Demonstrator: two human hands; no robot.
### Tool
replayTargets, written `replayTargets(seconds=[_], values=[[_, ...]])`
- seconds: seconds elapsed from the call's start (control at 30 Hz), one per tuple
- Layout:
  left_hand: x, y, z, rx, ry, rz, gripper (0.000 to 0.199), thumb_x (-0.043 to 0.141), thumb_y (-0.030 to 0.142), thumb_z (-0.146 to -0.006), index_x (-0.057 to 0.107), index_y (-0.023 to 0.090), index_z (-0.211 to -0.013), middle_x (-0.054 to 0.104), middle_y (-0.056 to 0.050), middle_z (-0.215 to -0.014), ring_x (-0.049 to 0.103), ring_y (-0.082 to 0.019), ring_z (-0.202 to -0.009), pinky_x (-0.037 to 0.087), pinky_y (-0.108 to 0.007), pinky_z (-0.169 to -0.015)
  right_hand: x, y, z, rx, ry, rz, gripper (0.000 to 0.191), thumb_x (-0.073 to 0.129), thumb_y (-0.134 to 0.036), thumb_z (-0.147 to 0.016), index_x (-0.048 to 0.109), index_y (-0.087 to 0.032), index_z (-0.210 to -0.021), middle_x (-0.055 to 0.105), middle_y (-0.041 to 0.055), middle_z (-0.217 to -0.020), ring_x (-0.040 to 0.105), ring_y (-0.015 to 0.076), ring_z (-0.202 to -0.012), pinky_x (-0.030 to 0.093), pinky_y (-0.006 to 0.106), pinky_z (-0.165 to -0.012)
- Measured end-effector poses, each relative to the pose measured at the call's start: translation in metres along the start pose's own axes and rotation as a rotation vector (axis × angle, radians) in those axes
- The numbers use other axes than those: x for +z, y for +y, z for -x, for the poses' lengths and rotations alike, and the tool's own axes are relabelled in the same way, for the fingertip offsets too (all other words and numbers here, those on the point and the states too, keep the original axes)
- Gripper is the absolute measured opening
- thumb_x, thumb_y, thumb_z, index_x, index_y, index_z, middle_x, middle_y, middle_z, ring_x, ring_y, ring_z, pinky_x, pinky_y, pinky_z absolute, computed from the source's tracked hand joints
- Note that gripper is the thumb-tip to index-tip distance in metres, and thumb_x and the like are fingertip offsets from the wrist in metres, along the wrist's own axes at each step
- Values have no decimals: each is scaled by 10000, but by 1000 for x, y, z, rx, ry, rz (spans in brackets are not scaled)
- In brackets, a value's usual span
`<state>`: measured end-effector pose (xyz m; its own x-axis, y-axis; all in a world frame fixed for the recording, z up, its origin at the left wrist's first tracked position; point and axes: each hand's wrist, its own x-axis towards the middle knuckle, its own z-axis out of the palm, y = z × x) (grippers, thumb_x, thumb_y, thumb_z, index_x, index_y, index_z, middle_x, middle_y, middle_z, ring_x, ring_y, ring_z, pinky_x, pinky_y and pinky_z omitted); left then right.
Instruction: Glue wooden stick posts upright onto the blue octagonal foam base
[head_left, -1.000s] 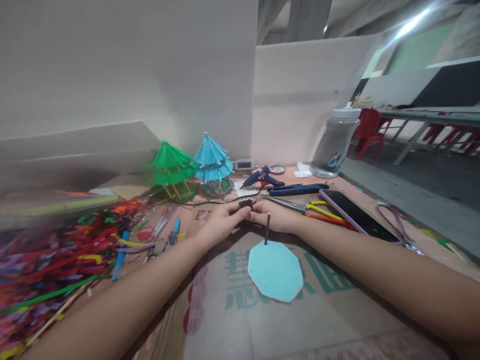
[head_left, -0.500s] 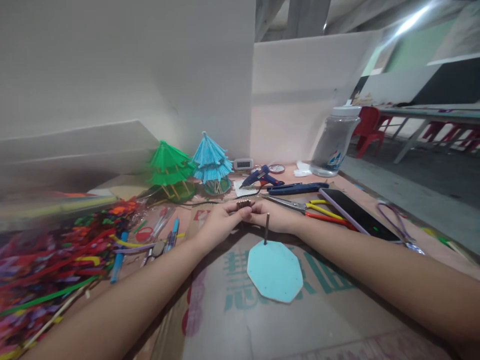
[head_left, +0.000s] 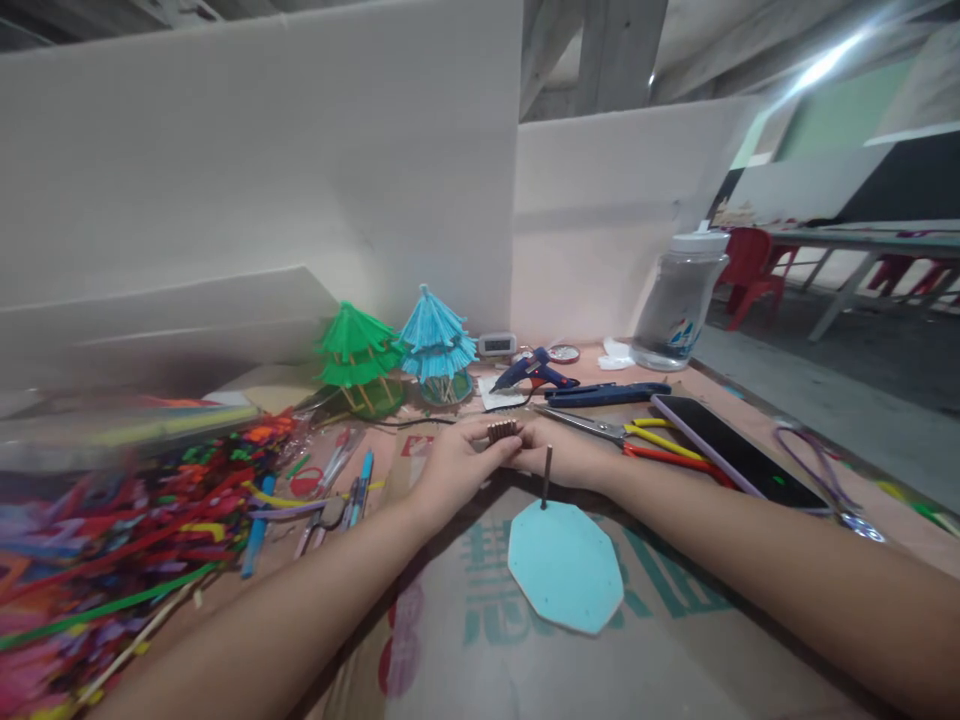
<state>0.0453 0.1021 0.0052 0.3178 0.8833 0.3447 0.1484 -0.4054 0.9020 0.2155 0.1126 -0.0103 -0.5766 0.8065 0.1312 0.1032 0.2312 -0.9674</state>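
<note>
A small bundle of short brown sticks (head_left: pixel 502 431) is held upright between my two hands, its cut ends showing on top. My left hand (head_left: pixel 469 460) grips the bundle from the left, thumb across its front. From the right, my right hand (head_left: pixel 551 452) closes on the same bundle; most of its fingers are hidden behind. Just in front of my hands, a pale blue octagonal board (head_left: pixel 566 568) lies on printed cardboard (head_left: pixel 465 680). One brown stick (head_left: pixel 547 477) stands up at the board's far edge.
Behind are green (head_left: pixel 358 345) and blue (head_left: pixel 437 335) tiered-roof models and a glue gun (head_left: pixel 532 370). To the right lie pliers (head_left: pixel 667 440), a phone (head_left: pixel 739 450), scissors (head_left: pixel 832 490) and a water bottle (head_left: pixel 681 300). Colourful scraps (head_left: pixel 135 530) cover the left.
The camera view has tilted up and slightly left, so everything sits lower and further right. Both hands keep hold of the stick bundle, with little change in grip.
</note>
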Motion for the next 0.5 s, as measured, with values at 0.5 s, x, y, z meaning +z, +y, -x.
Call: replayTargets(seconds=[0.5], values=[[-2,-15,-7,-180,-95,162,551,773,574,-721,794,126,-1041,668,-22,-666,440,-86,-508,303,-216,-492,-13,5,-5,-39,-56,108,479,677,-601,-839,726,-149,-991,740,72,-937,670,268,-973,510,401,-899]])
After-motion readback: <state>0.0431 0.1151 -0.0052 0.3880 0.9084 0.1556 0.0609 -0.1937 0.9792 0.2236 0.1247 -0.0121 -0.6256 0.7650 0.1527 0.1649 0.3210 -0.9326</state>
